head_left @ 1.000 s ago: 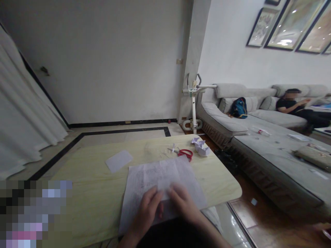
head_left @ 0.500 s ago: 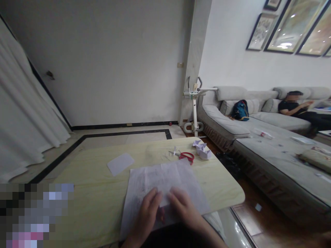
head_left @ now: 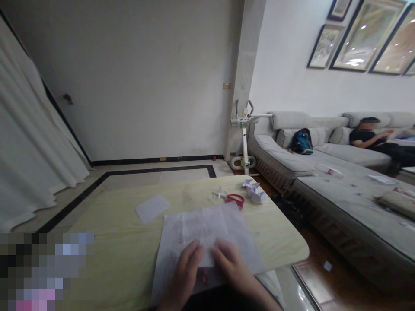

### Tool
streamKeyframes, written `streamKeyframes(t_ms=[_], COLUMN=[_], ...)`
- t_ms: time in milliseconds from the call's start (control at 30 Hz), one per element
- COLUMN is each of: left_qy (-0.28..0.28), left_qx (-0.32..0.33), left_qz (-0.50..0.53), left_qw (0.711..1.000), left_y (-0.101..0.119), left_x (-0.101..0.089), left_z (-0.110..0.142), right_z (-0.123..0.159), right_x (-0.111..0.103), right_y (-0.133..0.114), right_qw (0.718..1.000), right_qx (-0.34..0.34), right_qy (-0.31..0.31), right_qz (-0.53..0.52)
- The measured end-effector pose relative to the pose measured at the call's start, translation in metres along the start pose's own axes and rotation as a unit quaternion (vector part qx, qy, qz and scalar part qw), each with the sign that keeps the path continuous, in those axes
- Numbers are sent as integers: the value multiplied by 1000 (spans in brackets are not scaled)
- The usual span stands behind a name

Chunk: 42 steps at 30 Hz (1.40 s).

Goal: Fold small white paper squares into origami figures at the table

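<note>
A large, creased sheet of paper [head_left: 181, 229] with faint marks lies on the pale yellow table. Over its lower part, a white piece of paper [head_left: 206, 260] spans the gap between my hands, blending into the sheet beneath. My left hand [head_left: 189, 261] closes on its left side, thumb on top; a reddish fingertip shows below. On the right side, my right hand [head_left: 229, 261] grips it with curled, slightly blurred fingers. Red-handled scissors [head_left: 235, 201] lie beyond the sheet's far right corner. Several folded white paper shapes [head_left: 254, 193] stand to their right.
A loose white paper [head_left: 152, 208] lies on the left of the table [head_left: 116, 250]. Thin scraps sit by the scissor blades. Rightward are a grey sofa [head_left: 337, 207], a backpack [head_left: 302, 141] and a seated person [head_left: 368, 138]. White exercise equipment [head_left: 244, 142] stands behind.
My hands stay nearly in place around the white paper, shifting only slightly. The whole view has tilted a little, so the table and room sit lower in the picture.
</note>
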<state>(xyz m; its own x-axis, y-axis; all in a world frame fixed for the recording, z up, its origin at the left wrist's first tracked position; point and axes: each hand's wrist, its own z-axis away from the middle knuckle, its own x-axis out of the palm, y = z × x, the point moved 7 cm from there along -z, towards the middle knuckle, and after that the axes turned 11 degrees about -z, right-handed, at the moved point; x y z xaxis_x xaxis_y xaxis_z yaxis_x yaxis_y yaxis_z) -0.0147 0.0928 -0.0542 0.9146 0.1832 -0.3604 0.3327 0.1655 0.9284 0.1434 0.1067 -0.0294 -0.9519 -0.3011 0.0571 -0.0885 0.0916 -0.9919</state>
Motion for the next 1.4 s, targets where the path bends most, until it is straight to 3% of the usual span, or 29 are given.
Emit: streamKeyframes(t_ms=[333, 500, 600, 700, 833, 1000, 1400], left_qy=[4, 8, 21, 24, -40, -91, -35], left_qx=[-95, -85, -73, -57, 1, 52, -16], left_qz=[61, 74, 63, 50, 79, 88, 47], left_qw=[994, 994, 995, 997, 996, 991, 998], left_y=[8, 12, 6, 1, 15, 34, 27], left_x=[-5, -7, -8, -8, 2, 10, 3], left_z=[6, 7, 6, 4, 6, 9, 10], right_z=[5, 11, 16, 16, 12, 3, 1], right_x=[-6, -10, -1, 3, -8, -16, -12], right_y=[-23, -39, -48, -49, -46, -26, -27], right_qw=[997, 989, 973, 966, 973, 992, 996], right_qx=[-45, -115, -180, -188, -169, -53, 0], right_qy=[54, 61, 16, 3, 79, 110, 90], right_qz=[10, 76, 142, 175, 135, 40, -26])
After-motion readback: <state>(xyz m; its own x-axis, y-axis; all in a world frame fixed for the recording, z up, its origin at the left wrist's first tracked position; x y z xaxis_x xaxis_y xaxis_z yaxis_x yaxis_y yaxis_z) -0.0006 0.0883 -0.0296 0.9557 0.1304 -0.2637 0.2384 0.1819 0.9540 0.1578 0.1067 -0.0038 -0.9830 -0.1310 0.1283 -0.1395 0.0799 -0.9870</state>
